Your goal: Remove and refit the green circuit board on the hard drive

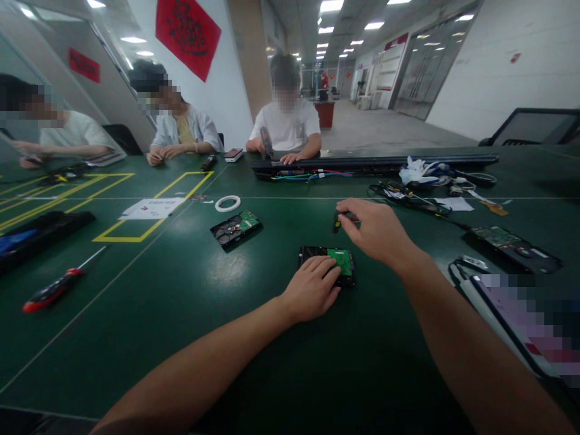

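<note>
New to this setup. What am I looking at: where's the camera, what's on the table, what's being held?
There is no machine here: these are a person's own bare hands, seen by a camera worn on their head that looks forward and down. That is why both forearms enter from the bottom.

The left hand rests flat on a hard drive, its green circuit board partly showing. The right hand pinches a small dark tool with a yellow patch just beyond that drive; its exact type is too unclear to tell.

Also on the dark green table are a second drive, a white ring and, far left, a red-and-black screwdriver. Three other people sit across the table.
</note>
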Motion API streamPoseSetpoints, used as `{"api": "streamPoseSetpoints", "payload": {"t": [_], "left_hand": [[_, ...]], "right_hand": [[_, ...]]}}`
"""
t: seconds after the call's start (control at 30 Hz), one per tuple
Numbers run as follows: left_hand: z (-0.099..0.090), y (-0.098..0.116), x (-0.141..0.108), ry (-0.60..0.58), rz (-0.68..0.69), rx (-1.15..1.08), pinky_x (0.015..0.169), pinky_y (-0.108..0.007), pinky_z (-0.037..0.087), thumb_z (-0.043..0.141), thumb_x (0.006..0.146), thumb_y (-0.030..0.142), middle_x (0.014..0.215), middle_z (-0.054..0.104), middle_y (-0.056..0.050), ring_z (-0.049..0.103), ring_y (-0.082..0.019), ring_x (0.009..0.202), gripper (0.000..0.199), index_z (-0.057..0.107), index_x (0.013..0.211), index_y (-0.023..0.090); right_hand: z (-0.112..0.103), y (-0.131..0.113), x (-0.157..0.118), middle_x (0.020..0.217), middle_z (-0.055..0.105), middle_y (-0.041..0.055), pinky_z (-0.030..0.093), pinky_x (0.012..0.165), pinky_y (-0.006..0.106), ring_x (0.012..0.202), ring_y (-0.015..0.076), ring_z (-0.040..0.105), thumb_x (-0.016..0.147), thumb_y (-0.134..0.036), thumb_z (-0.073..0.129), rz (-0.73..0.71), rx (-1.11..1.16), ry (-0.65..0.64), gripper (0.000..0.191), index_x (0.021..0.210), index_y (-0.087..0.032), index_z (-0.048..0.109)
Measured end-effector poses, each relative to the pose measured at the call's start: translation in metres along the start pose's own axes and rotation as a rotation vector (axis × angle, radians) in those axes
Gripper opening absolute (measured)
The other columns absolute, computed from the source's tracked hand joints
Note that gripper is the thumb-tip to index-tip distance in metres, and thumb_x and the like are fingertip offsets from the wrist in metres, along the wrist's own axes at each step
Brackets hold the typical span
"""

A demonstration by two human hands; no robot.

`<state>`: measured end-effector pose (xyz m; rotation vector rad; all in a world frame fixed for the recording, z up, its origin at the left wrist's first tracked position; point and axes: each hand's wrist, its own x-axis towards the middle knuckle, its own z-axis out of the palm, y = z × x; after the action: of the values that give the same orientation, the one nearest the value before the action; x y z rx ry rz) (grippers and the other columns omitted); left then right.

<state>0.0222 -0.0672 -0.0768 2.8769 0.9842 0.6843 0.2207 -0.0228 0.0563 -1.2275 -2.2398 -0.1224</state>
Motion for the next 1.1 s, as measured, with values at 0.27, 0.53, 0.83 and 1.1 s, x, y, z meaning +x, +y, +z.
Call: {"api": "streamPoseSetpoints", "payload": {"t": [0.27,0.53,0.83,1.1], "left_hand": [[0.0013,-0.0006,0.0001,-0.01,0.006,0.02,0.122,-0.052,0.044,0.057,0.104,0.033,0.147,0.061,-0.017,0.056,-0.034,0.141,0.042,0.059,0.142,0.015],[0.0022,-0.0015,-0.0001,-0.009,0.013,0.01,0.121,-0.053,0.045,0.058,0.103,0.032,0.147,0.061,-0.017,0.055,-0.034,0.141,0.042,0.058,0.142,0.016],[0.0066,-0.0029,-0.0001,-0.01,0.012,0.012,0.123,-0.052,0.044,0.056,0.104,0.032,0.148,0.061,-0.016,0.054,-0.034,0.142,0.041,0.058,0.142,0.016],[0.0043,-0.0018,-0.0004,-0.006,0.004,0.007,0.122,-0.053,0.044,0.057,0.103,0.032,0.148,0.06,-0.016,0.054,-0.034,0.141,0.041,0.058,0.142,0.016]], "right_hand": [[-0.0005,-0.0014,-0.0009,0.115,0.078,0.0111,0.054,0.087,0.041,0.096,0.0281,0.075,0.098,-0.02,0.054,0.018,0.019,-0.018,0.017,0.111,-0.021,0.066],[0.0005,-0.0012,0.001,0.11,0.078,0.0115,0.055,0.086,0.041,0.092,0.0275,0.074,0.099,-0.02,0.056,0.017,0.017,-0.021,0.016,0.111,-0.019,0.066],[0.0036,0.0033,0.0006,0.119,0.077,0.016,0.054,0.098,0.046,0.112,0.032,0.072,0.101,-0.021,0.056,-0.014,-0.018,0.006,0.023,0.117,-0.015,0.072],[0.0017,0.0028,0.0015,0.108,0.076,0.0133,0.053,0.089,0.042,0.097,0.029,0.071,0.103,-0.027,0.06,0.016,-0.059,0.006,0.019,0.111,-0.016,0.073]]}}
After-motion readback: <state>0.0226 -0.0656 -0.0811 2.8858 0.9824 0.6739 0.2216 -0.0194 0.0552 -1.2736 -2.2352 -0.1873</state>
